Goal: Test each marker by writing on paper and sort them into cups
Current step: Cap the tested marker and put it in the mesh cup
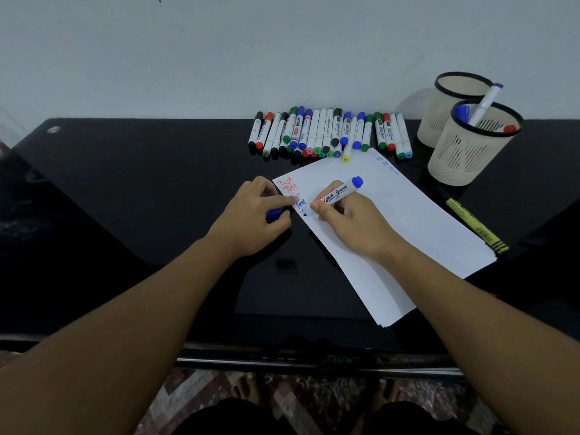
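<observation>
My right hand [345, 221] grips a blue marker [337, 194] labelled "White Board", tip on the paper [408, 221]. My left hand [254, 211] holds its blue cap [274, 214] beside red "Test" writing [288, 185].

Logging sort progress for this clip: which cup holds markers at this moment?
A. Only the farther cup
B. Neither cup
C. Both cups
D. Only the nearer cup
D: markers stand in the nearer cup, while nothing shows above the rim of the farther cup.

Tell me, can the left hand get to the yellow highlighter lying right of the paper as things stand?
Probably not easily. The left hand holds a blue cap and pins the paper, and the right hand, writing with the blue marker, lies across the way to the yellow highlighter.
</observation>
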`<state>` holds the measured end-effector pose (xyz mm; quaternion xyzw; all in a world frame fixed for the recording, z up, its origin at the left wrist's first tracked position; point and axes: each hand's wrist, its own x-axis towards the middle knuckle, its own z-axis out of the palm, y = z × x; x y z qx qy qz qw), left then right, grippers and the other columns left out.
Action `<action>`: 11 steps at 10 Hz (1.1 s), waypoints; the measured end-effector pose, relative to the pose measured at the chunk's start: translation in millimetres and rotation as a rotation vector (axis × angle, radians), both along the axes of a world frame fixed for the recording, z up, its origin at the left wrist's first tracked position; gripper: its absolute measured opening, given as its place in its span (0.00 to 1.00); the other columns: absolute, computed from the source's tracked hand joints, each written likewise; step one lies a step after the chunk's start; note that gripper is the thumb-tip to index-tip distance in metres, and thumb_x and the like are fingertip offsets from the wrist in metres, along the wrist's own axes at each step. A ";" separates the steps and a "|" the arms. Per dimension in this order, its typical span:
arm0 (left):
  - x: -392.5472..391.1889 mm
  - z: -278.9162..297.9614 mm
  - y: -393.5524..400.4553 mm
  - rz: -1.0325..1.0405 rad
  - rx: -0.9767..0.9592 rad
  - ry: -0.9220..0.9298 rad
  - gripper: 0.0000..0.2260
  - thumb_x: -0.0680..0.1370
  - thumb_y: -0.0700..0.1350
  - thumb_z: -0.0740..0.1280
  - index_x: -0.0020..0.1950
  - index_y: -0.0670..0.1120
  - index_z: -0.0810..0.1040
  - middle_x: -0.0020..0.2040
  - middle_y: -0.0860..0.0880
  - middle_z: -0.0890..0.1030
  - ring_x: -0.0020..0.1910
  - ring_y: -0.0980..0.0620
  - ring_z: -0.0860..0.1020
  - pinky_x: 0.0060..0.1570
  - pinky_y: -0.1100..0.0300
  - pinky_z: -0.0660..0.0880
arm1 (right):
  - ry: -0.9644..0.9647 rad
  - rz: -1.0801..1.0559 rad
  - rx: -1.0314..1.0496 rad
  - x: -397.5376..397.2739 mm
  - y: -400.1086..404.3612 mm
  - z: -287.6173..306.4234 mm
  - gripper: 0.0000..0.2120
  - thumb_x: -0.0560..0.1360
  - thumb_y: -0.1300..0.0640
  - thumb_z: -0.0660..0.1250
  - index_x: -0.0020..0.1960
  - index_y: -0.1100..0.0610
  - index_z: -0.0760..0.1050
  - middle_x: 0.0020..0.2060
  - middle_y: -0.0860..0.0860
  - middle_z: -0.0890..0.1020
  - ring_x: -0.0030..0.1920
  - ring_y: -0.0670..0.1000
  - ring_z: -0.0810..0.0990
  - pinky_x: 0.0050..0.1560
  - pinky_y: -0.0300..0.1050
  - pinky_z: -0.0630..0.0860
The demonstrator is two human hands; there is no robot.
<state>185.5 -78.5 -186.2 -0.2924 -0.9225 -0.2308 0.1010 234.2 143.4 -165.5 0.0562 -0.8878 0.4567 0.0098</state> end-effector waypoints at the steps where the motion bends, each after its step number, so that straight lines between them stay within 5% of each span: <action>1: -0.5 -0.6 0.2 0.001 0.010 -0.001 0.15 0.80 0.50 0.67 0.67 0.56 0.81 0.55 0.54 0.71 0.54 0.54 0.69 0.56 0.62 0.65 | -0.003 -0.037 -0.048 -0.3 0.4 0.6 0.06 0.84 0.48 0.64 0.51 0.47 0.77 0.45 0.51 0.84 0.50 0.51 0.82 0.57 0.51 0.78; 3: -0.7 -0.2 0.0 0.003 -0.003 -0.001 0.15 0.81 0.50 0.67 0.68 0.56 0.81 0.55 0.53 0.72 0.55 0.54 0.69 0.55 0.63 0.65 | -0.012 -0.035 -0.006 -1.5 -0.9 1.2 0.06 0.84 0.46 0.63 0.49 0.43 0.75 0.46 0.52 0.84 0.51 0.52 0.83 0.58 0.55 0.79; 5: -0.6 -0.1 -0.3 0.002 -0.005 -0.005 0.15 0.81 0.51 0.66 0.68 0.56 0.81 0.55 0.53 0.72 0.54 0.54 0.69 0.56 0.63 0.64 | -0.030 -0.068 0.041 -2.9 -2.1 2.3 0.13 0.84 0.45 0.62 0.54 0.54 0.78 0.46 0.54 0.84 0.50 0.53 0.83 0.56 0.56 0.79; 6: -0.7 0.2 0.1 0.006 -0.009 -0.007 0.15 0.81 0.51 0.66 0.68 0.56 0.80 0.55 0.53 0.72 0.55 0.54 0.69 0.55 0.63 0.64 | -0.028 -0.036 0.044 -2.1 -1.4 2.8 0.08 0.84 0.46 0.62 0.54 0.49 0.76 0.46 0.52 0.84 0.50 0.51 0.82 0.56 0.50 0.79; 11: -1.8 -2.4 -1.0 0.003 0.008 0.008 0.15 0.80 0.50 0.67 0.67 0.56 0.81 0.55 0.53 0.72 0.54 0.53 0.69 0.56 0.62 0.66 | -0.032 -0.086 0.074 -0.4 -2.7 4.5 0.16 0.84 0.45 0.62 0.52 0.58 0.78 0.44 0.57 0.82 0.47 0.56 0.81 0.51 0.57 0.78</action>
